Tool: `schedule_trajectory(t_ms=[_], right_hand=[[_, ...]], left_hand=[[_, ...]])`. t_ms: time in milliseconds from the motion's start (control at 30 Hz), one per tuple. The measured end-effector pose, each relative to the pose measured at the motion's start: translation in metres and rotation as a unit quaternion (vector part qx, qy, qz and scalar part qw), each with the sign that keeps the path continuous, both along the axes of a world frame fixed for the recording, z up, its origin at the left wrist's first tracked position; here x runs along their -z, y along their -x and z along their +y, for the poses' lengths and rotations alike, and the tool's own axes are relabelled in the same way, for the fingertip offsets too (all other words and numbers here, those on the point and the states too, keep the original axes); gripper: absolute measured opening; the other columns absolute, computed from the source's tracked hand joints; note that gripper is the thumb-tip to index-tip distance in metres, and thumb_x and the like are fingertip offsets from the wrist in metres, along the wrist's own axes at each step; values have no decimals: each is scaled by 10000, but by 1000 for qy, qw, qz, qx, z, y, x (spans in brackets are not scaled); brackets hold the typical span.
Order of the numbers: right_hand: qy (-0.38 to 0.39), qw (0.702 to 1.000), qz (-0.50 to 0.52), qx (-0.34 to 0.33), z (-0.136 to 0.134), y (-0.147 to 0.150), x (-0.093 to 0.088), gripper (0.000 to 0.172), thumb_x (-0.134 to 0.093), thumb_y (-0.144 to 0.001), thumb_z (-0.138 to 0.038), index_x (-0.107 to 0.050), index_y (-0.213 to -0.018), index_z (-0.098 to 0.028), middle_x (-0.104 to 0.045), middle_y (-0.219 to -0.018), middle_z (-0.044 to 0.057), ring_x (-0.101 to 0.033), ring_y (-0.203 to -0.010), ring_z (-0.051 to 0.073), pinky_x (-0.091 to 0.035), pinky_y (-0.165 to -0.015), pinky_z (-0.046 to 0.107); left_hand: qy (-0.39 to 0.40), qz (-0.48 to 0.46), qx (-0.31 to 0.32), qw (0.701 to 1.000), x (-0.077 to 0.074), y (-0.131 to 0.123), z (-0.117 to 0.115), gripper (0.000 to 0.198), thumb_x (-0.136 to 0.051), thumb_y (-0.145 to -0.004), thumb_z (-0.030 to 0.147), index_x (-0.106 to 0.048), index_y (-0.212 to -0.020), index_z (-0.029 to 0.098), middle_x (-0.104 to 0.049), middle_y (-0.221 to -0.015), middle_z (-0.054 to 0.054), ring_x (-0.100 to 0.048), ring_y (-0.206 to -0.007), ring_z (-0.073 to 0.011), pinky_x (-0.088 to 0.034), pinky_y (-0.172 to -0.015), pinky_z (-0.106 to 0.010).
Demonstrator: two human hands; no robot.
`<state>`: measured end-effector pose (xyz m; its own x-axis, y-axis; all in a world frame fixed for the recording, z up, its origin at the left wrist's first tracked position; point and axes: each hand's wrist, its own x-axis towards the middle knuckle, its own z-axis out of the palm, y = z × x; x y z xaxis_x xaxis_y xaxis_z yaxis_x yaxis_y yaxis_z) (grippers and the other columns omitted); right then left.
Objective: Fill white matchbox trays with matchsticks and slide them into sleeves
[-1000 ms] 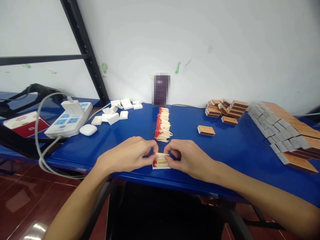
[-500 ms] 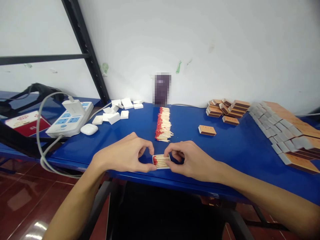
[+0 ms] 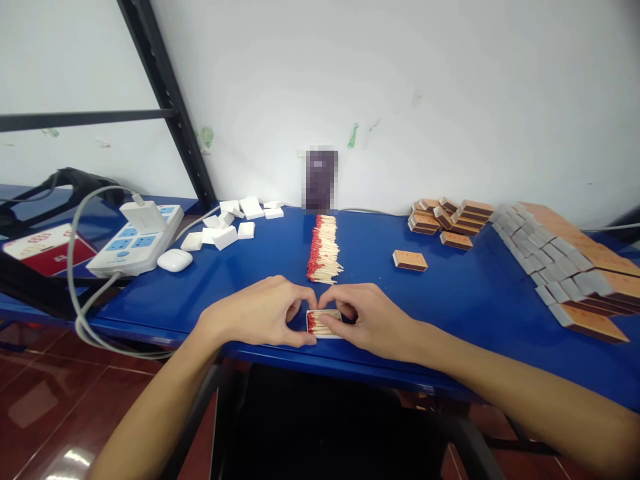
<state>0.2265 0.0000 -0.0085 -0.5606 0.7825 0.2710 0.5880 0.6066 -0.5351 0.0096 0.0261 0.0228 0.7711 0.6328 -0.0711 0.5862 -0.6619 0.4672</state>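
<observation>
A small white matchbox tray [image 3: 325, 337] filled with red-headed matches [image 3: 314, 323] lies flat near the table's front edge. My left hand [image 3: 255, 312] curls at its left end, thumb at the near corner and index finger at the far corner, closed around the tray. My right hand [image 3: 367, 320] comes from the right; its thumb lies across the matches and its index finger bends to the far rim, close to the left index finger. The right ends of the matches are partly covered by that thumb. Beyond the hands lies a long heap of loose matches [image 3: 325, 250].
White empty-looking trays [image 3: 225, 238] lie scattered at back left, near a white earbud case [image 3: 175, 260] and a power strip [image 3: 143, 243]. One matchbox [image 3: 410, 261] lies right of the heap. More matchboxes [image 3: 425, 223] and a large stacked block [image 3: 575, 267] stand farther right.
My right thumb and index finger have slid left along the tray, the thumb now over the matches. My left index finger has moved slightly right along the far rim. The view shifted slightly.
</observation>
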Motion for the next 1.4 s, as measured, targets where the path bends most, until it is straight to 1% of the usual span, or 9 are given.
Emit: schedule_trajectory(t_ms=[267,433,600,800,967,1167,1267,1333,1400], right_hand=[[-15,998,-51,-40,0,-6,-1,170,-510,-961,-305,-629,-1002,-191,-542,-692,-26,-447,-583,104,-349,-614,247],[-50,995,-73,-54,-2,-7,1,150,-498,-949,-249,-611,-1032,-195,-604,-749,1,-506,-639,128,-364,-648,265],[-64,995,-77,-24,-2,-5,2,169,-489,-950,-248,-611,-1053,-195,-633,-797,16,-532,-675,138,-367,-659,271],[-58,995,-67,-40,0,-5,0,110,-520,-926,-234,-610,-974,-191,-595,-732,-9,-497,-637,121,-350,-642,257],[-75,994,-53,-50,1,-6,1,89,-521,-909,-203,-607,-894,-185,-613,-759,-3,-499,-644,114,-353,-647,256],[-103,993,-28,-53,0,-4,1,93,-535,-899,-195,-617,-856,-184,-602,-712,-15,-498,-613,104,-369,-632,241],[-141,989,-38,-26,6,-13,-8,129,-504,-913,-206,-625,-873,-185,-603,-718,-1,-520,-618,116,-388,-615,241],[-191,978,-81,30,15,-30,-15,162,-484,-927,-229,-636,-914,-176,-635,-798,39,-575,-691,151,-423,-649,267],[-222,957,-149,113,27,-55,-21,212,-479,-912,-231,-639,-1034,-166,-661,-955,89,-629,-847,219,-469,-733,323]], left_hand=[[24,-14,3,1000,2,1,4,295,-707,-789,462,-653,-918,202,-543,-639,59,-467,-542,-104,-319,-520,-239],[29,-21,4,999,2,1,4,300,-712,-782,463,-646,-904,197,-530,-636,60,-457,-534,-101,-310,-516,-242],[27,-21,5,999,3,0,5,317,-732,-765,478,-638,-877,197,-529,-626,65,-467,-539,-101,-313,-513,-239],[28,-24,9,999,4,0,6,309,-738,-767,470,-641,-873,197,-533,-618,69,-477,-541,-97,-326,-514,-230],[26,-21,9,999,3,0,6,299,-746,-764,457,-644,-882,203,-523,-621,74,-483,-543,-95,-331,-509,-226],[20,-21,9,1000,4,-1,6,296,-739,-769,457,-646,-896,206,-532,-627,71,-495,-553,-101,-337,-522,-233],[9,-19,7,1000,5,-1,6,332,-727,-772,485,-657,-935,204,-537,-633,65,-503,-562,-108,-349,-540,-241],[-14,-22,-2,1000,7,0,3,415,-735,-758,518,-659,-1027,212,-552,-683,53,-525,-610,-125,-384,-578,-248],[-48,-34,-16,998,9,4,-4,557,-748,-743,543,-619,-1189,236,-590,-825,24,-560,-707,-149,-434,-642,-263]])
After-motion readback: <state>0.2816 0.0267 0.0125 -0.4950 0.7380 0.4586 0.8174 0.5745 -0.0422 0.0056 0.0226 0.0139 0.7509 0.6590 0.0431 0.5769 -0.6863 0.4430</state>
